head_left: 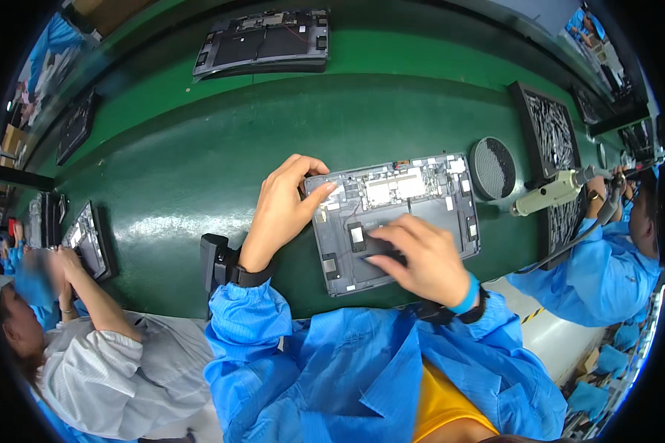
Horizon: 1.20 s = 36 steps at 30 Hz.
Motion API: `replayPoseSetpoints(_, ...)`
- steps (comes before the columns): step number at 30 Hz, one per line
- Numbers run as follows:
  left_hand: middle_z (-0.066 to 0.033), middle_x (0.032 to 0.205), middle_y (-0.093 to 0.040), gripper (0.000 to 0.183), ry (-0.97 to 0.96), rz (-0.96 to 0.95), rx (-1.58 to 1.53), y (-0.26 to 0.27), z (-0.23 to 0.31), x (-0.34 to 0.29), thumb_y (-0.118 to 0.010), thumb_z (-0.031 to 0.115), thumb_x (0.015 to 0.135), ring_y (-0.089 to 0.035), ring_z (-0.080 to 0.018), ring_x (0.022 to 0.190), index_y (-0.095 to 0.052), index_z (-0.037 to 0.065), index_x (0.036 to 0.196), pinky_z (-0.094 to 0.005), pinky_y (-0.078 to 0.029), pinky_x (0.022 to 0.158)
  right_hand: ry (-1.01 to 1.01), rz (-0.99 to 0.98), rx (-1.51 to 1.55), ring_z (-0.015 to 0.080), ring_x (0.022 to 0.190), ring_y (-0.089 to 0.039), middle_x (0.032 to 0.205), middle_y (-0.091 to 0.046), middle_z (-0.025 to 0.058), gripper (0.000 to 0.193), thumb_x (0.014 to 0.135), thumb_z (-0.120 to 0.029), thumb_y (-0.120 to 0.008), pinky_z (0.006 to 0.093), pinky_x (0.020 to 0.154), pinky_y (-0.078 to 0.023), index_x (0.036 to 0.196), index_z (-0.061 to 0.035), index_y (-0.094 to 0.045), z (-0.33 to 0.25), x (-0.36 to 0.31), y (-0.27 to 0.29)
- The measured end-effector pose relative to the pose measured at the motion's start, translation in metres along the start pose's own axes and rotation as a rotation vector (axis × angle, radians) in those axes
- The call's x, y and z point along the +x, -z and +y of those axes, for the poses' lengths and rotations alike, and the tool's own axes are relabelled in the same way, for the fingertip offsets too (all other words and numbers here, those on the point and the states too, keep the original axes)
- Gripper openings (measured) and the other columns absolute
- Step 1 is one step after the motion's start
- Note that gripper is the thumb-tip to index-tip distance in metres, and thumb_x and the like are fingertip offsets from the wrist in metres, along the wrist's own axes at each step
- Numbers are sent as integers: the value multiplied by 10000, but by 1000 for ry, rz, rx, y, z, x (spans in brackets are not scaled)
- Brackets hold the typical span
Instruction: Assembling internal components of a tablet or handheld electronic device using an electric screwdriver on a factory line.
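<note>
An opened tablet-like device [388,280] lies on the green bench in front of me, with its circuit board [395,188] exposed along the far side. My left hand [284,207] grips its far left corner, thumb on top and fingers at the edge. Over the middle of the device is my right hand [425,262], slightly blurred, its thumb and index finger apart with nothing visible between them. Close to those fingertips sits a small black rectangular part [357,236] with a white patch. My right palm covers part of the device's near right area.
Right of the device stand a round dish [493,168] and a dark tray of small metal pieces [550,133]. A cream electric screwdriver [547,193] hangs beside them on a cable. Similar devices [262,44] lie at the back. Co-workers [598,258] sit on both sides.
</note>
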<state>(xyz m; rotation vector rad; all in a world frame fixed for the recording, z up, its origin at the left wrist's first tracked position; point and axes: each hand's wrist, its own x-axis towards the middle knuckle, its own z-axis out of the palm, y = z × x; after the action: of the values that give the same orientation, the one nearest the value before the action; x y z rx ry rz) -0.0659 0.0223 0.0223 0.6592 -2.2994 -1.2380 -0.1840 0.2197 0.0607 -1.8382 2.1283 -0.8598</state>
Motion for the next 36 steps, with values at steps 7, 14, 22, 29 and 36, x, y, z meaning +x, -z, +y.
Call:
replayPoseSetpoints(7, -45, 815, -562, 191, -76, 25, -4, 5, 3, -11, -699, 68, 747, -466, -126, 606, -605, 13, 904, -252, -383, 520, -120, -148, 81, 250, 723, -577, 878, -510, 74, 354, 697, -199, -751, 360, 596, -478, 984, -79, -582, -1, 18, -18)
replayPoseSetpoints(14, -51, 776, -573, 167, -197, 55, 108, 15, 8, -11, -716, 46, 720, -455, -145, 592, -619, 14, 852, -269, -384, 532, -467, -79, 531, 82, 501, -550, 625, -616, 36, 147, 765, -126, -722, 243, 462, -427, 774, -15, -626, 10, 32, -23)
replayPoseSetpoints(22, -63, 719, -584, 505, -135, -321, 104, 5, 30, -15, -812, 298, 602, -597, -260, 670, -564, 71, 980, -350, -464, 595, -668, 15, 869, 46, 509, -527, 635, -613, 9, 145, 797, -126, -707, 194, 443, -424, 827, -6, -633, 20, 42, -27)
replayPoseSetpoints(29, -49, 723, -582, 338, -157, -223, 101, 5, 21, -18, -735, 36, 661, -485, -147, 576, -621, 52, 979, -259, -415, 543, -671, 16, 941, 63, 514, -551, 696, -649, 52, 129, 810, -78, -667, 202, 450, -433, 891, 11, -618, 19, 37, -27)
replayPoseSetpoints(36, -54, 807, -619, 324, -98, -180, 54, 15, 17, -14, -706, 12, 698, -479, -117, 627, -634, 39, 1013, -238, -389, 540, -595, -27, 720, 76, 525, -576, 703, -659, 76, 154, 790, -51, -658, 236, 484, -456, 924, 12, -617, 23, 29, -15)
